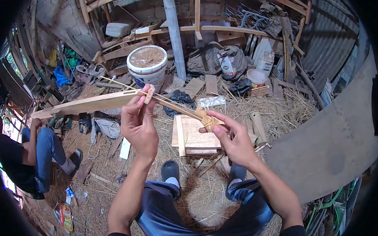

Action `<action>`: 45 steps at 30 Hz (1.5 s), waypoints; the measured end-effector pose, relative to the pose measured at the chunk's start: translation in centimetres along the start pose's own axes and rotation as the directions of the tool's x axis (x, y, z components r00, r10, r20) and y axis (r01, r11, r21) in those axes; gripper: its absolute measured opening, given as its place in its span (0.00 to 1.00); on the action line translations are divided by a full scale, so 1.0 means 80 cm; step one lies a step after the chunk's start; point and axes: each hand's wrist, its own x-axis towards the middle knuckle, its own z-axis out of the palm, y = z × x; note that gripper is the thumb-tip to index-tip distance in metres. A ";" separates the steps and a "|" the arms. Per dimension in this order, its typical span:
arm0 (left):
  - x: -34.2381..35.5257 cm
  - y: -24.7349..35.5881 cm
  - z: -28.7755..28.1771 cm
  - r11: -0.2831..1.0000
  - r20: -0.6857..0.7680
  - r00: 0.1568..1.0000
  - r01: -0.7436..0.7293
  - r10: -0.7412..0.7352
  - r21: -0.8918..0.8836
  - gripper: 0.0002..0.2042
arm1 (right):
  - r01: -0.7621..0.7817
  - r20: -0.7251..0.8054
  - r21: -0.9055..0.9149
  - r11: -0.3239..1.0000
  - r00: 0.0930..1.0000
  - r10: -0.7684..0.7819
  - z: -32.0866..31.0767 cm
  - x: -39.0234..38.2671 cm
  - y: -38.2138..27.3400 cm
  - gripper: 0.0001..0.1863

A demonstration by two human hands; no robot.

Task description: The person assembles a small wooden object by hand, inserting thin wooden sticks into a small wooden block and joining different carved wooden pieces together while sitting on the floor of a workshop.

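Holding a thin brown wooden stick [179, 107] in the frame's middle, the left hand [140, 130] pinches a small pale wooden block [149, 95] and the right hand [236, 144] a yellow wooden block [206, 119], and loose fingers might drop it.

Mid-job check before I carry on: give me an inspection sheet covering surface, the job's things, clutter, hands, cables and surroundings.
Surface: ground strewn with straw-like litter; a low wooden stand beyond the feet.
Job's things: slim wooden strip held above the stand, with a small block on the left and a larger block on the right.
Clutter: white bucket, black plastic bag, red-and-yellow packet, scattered wood offcuts.
Hands: left hand pinches the small block; right hand grips the larger block.
Cables: nothing seen for certain.
Surroundings: another person seated at left near a long plank; grey panel at right.
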 end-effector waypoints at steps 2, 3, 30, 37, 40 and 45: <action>0.000 0.000 0.002 1.000 -0.011 0.999 0.031 -0.031 -0.007 0.07 | 0.031 0.008 0.007 1.000 0.999 -0.031 -0.001 0.001 0.007 0.22; -0.001 0.000 0.003 1.000 -0.015 0.999 0.031 -0.031 -0.003 0.07 | 0.046 0.012 0.010 0.999 0.999 -0.046 -0.001 0.001 0.009 0.22; -0.046 0.045 0.038 0.974 0.428 0.879 0.154 -0.211 0.164 0.04 | 0.010 0.026 0.283 0.959 1.000 -0.018 0.003 -0.010 -0.016 0.20; -0.045 0.046 0.039 0.981 0.374 0.915 0.091 -0.151 0.173 0.05 | 0.112 -0.085 0.081 0.990 0.991 -0.105 0.014 -0.010 -0.015 0.20; -0.041 0.048 0.038 0.975 0.395 0.912 0.026 -0.115 0.223 0.05 | 0.110 -0.079 0.024 0.994 0.991 -0.108 0.009 -0.010 -0.010 0.20; -0.044 0.044 0.036 0.967 0.428 0.901 -0.043 -0.072 0.253 0.04 | 0.137 -0.083 -0.004 0.991 0.987 -0.137 0.012 -0.007 -0.004 0.18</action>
